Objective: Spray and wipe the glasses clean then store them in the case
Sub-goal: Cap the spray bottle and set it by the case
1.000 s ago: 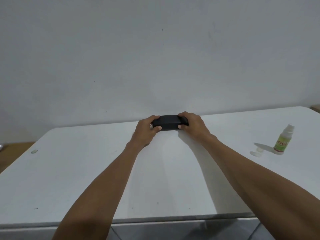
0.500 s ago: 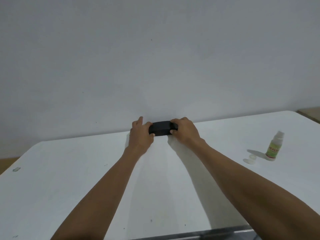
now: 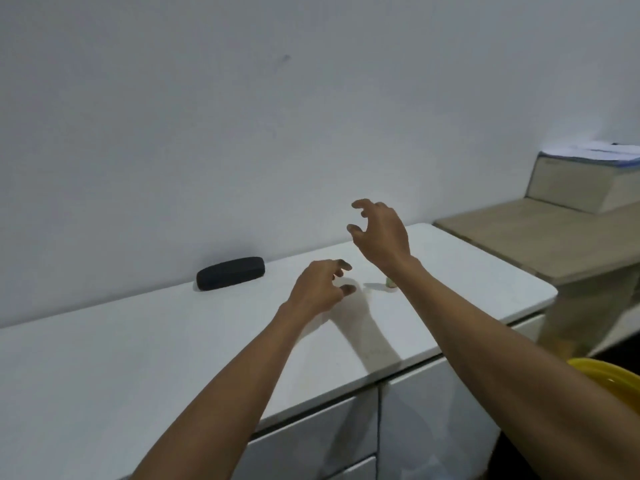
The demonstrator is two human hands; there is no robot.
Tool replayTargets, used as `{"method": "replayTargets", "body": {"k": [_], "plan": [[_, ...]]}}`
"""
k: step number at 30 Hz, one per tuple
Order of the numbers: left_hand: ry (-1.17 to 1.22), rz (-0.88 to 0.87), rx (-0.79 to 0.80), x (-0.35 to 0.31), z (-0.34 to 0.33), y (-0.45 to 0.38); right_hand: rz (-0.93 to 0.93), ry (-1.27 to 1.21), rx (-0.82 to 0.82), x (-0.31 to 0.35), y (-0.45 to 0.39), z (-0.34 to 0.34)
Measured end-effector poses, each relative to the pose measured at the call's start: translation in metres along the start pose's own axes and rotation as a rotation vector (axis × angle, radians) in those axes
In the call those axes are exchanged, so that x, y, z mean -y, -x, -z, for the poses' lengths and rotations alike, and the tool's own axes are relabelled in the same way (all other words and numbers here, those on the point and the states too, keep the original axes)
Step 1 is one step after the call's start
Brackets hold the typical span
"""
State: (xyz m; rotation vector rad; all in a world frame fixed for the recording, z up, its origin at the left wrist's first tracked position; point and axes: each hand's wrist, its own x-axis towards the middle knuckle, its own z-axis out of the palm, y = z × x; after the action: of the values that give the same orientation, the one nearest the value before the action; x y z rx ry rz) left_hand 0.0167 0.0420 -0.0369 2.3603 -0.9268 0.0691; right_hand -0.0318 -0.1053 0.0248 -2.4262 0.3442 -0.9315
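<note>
The black glasses case (image 3: 230, 273) lies closed on the white table (image 3: 138, 358), at the back by the wall. Both hands are off it and to its right. My left hand (image 3: 320, 291) hovers over the table with fingers curled apart and empty. My right hand (image 3: 379, 233) is raised higher, fingers spread and empty. Just the base of the spray bottle (image 3: 390, 283) shows behind my right wrist; the rest is hidden. The glasses are not in sight.
A beige lower table (image 3: 540, 240) stands to the right with a thick book (image 3: 585, 183) and papers on it. White drawer fronts (image 3: 311, 441) run below the table edge. A yellow object (image 3: 613, 379) sits at the lower right.
Both hands let go of the case and moved right, fingers opening. The view swung to the right, so the case now sits at the left.
</note>
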Motion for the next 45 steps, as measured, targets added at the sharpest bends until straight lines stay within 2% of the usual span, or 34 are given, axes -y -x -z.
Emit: {"method": "replayTargets", "body": {"k": [6, 11, 13, 15, 20, 24, 31, 40, 45], "plan": [[-0.005, -0.079, 0.026, -0.031, -0.038, 0.002, -0.235, -0.106, 0.008, -0.053, 0.039, 0.026], [0.122, -0.03, -0.013, -0.028, -0.052, 0.006, -0.38, -0.248, 0.07, -0.076, 0.056, 0.012], [0.329, 0.029, -0.038, -0.031, -0.048, 0.004, -0.392, -0.268, 0.06, -0.081, 0.057, 0.004], [0.438, 0.043, -0.114, -0.036, -0.04, -0.002, -0.383, -0.296, 0.037, -0.083, 0.058, -0.001], [0.538, 0.009, -0.316, -0.055, -0.03, -0.032, -0.377, -0.35, 0.023, -0.087, 0.058, -0.005], [0.555, -0.061, -0.345, -0.076, -0.031, -0.053, -0.366, -0.362, 0.015, -0.088, 0.058, -0.005], [0.489, -0.091, -0.258, -0.078, -0.045, -0.064, -0.368, -0.34, 0.032, -0.091, 0.057, -0.006], [0.51, -0.123, -0.267, -0.074, -0.049, -0.056, -0.336, -0.33, 0.011, -0.092, 0.057, -0.01], [0.466, 0.007, -0.072, -0.055, -0.039, -0.049, -0.361, -0.347, 0.019, -0.089, 0.055, -0.008]]}}
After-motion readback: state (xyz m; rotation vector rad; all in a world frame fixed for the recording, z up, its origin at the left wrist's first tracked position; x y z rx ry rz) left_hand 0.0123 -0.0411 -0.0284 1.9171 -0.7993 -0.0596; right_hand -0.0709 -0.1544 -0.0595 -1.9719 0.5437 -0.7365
